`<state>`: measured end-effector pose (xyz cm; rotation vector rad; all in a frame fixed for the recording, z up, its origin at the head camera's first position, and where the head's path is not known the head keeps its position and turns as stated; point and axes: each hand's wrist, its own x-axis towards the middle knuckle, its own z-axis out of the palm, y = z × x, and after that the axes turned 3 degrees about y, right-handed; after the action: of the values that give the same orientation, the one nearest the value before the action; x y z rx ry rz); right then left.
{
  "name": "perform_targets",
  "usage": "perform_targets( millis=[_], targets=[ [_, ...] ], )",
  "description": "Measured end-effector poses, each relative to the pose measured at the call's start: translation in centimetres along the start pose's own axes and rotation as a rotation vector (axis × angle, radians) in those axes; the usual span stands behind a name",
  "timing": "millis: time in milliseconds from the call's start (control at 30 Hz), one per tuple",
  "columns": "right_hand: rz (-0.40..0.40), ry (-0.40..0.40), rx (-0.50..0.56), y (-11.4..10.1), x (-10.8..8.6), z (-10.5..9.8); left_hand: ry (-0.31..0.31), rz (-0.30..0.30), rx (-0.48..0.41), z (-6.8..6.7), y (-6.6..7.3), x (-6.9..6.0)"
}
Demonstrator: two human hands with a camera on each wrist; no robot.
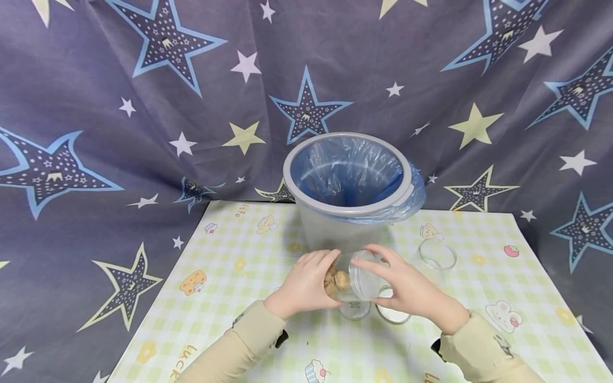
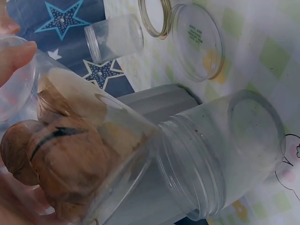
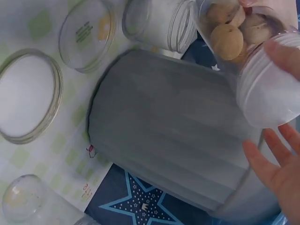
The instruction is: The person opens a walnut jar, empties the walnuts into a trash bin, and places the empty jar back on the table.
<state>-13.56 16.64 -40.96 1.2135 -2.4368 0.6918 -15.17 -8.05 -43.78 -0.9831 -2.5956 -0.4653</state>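
Observation:
My left hand (image 1: pixel 308 282) grips the side of a clear plastic jar (image 2: pixel 136 122), tilted on its side above the table, in front of the bin. Inside it are several brown, round, walnut-like pieces (image 2: pixel 75 164), one with a dark mark. My right hand (image 1: pixel 407 282) holds a translucent whitish lid (image 1: pixel 366 282) at the jar's right end, with the thumb on one side and the fingers on the other. In the right wrist view the fingers (image 3: pixel 274 154) are spread beside the lid. Whether the lid is still threaded on cannot be told.
A grey bin (image 1: pixel 335 226) with a blue bag liner (image 1: pixel 354 170) stands behind the hands. On the checked tablecloth (image 1: pixel 230 319) are a clear jar (image 1: pixel 437 255), another clear jar (image 2: pixel 220 159), a printed clear disc (image 3: pixel 86 35) and a white disc with a ringed rim (image 3: pixel 28 96).

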Motion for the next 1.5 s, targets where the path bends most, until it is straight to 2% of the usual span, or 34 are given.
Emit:
perform_targets(
  millis=[100,233,333,467,533,600,667,900,1033,1100,1200,1300,1500],
  targets=[
    [0.001,0.013,0.025,0.1,-0.2,-0.2,0.006,-0.006,-0.013,0.0,0.0,0.0],
    [0.033,0.043,0.119,0.2,-0.2,-0.6,0.013,-0.007,-0.023,0.0,-0.1,0.0],
    [0.179,0.027,0.167,-0.2,0.1,-0.9,0.013,-0.005,-0.013,0.1,-0.1,-0.1],
    [0.469,-0.053,0.186,-1.1,0.6,-1.1,-0.007,-0.007,0.002,0.1,0.0,-0.1],
    [0.573,-0.097,0.196,-1.4,0.9,-1.1,-0.015,-0.008,0.006,0.1,0.0,-0.1],
    [0.633,-0.128,0.197,-1.7,1.1,-0.9,-0.015,-0.004,0.007,0.2,0.1,-0.1],
    [0.651,-0.141,0.185,-1.9,1.3,-0.6,-0.012,-0.001,0.009,0.3,0.1,-0.1],
    [0.618,-0.097,0.097,-2.4,1.7,0.0,0.007,0.01,0.025,0.3,0.1,-0.1],
    [0.606,-0.12,0.112,-2.2,1.6,0.1,0.002,0.018,0.032,0.4,0.1,-0.1],
    [0.564,-0.136,0.122,-2.0,1.4,0.0,0.0,0.019,0.028,0.4,0.1,-0.1],
    [0.449,-0.132,0.131,-1.5,1.1,0.0,-0.004,0.006,0.017,0.4,0.0,0.0],
    [0.309,-0.087,0.122,-1.1,1.0,0.0,-0.004,-0.012,-0.007,0.3,-0.1,0.1],
    [0.048,-0.005,0.033,-0.2,0.9,0.0,-0.015,-0.028,-0.044,0.1,-0.1,0.0]
  ],
)
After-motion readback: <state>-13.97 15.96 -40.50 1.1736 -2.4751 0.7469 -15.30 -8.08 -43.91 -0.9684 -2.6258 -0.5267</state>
